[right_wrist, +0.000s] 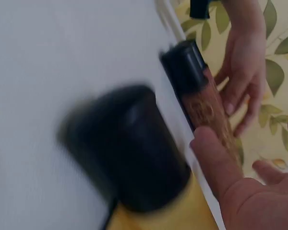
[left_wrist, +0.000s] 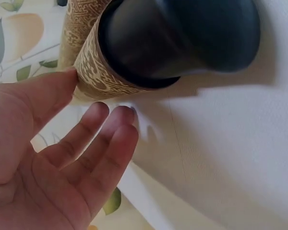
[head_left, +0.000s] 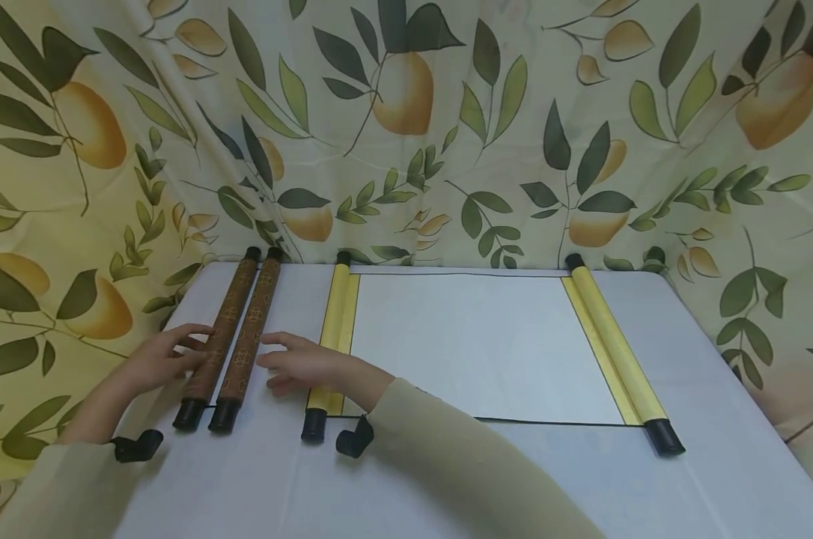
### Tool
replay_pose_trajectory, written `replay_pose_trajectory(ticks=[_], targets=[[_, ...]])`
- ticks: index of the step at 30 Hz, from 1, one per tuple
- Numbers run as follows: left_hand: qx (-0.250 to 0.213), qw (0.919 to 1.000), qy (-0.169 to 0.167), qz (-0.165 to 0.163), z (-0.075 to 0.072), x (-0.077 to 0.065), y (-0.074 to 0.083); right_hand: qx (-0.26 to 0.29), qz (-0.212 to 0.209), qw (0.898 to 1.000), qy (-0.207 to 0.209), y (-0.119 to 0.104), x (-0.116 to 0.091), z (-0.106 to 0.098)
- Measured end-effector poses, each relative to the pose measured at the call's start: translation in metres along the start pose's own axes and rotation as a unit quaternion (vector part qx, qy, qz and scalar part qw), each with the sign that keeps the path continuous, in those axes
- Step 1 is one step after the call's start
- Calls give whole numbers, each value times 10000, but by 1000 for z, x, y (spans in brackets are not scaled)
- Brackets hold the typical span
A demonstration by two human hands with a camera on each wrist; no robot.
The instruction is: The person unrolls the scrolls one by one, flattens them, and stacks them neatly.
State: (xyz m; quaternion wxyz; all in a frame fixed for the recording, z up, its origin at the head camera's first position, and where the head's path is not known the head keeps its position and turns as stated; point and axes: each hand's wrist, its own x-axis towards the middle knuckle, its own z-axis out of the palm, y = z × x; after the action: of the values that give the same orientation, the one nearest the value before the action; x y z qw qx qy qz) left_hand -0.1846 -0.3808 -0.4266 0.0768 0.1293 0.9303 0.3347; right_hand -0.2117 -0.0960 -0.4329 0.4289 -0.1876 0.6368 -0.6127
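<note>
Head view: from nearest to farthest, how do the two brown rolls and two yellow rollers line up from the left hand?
1. Left brown roll: beside the left hand.
2. Right brown roll: just right of that.
3. Left yellow roller: left edge of the white sheet.
4. Right yellow roller: right edge of the white sheet.

Directly right of the left hand, the left brown roller barred a sideways pass, and the right brown roller lay just past it across a narrow gap. Beneath the right hand ran the left yellow roller. Beyond that hand's fingers, an open lane of tabletop led between rollers to the patterned cloth. Nearer the person than both hands, the tabletop gave free room.
</note>
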Motion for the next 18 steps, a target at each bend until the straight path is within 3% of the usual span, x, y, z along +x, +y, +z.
replay_pose_trajectory(ticks=[4, 10, 14, 16, 18], targets=[[-580, 9976, -344, -156, 2, 3, 1, 994, 210, 9947, 176, 1, 10, 16], [-939, 9922, -682, -453, 8, 12, 5, 2143, 220, 9758, 361, 3, 18, 31], [-1182, 9846, -899, -927, 6, 19, 8, 2078, 157, 9773, 372, 0, 24, 33], [-1476, 9753, -1140, -1179, 4, 21, 11, 1864, 113, 9815, 427, -3, 25, 31], [-1996, 9599, -1461, -1318, 2, 20, 14, 1796, 90, 9824, 512, -7, 23, 28]])
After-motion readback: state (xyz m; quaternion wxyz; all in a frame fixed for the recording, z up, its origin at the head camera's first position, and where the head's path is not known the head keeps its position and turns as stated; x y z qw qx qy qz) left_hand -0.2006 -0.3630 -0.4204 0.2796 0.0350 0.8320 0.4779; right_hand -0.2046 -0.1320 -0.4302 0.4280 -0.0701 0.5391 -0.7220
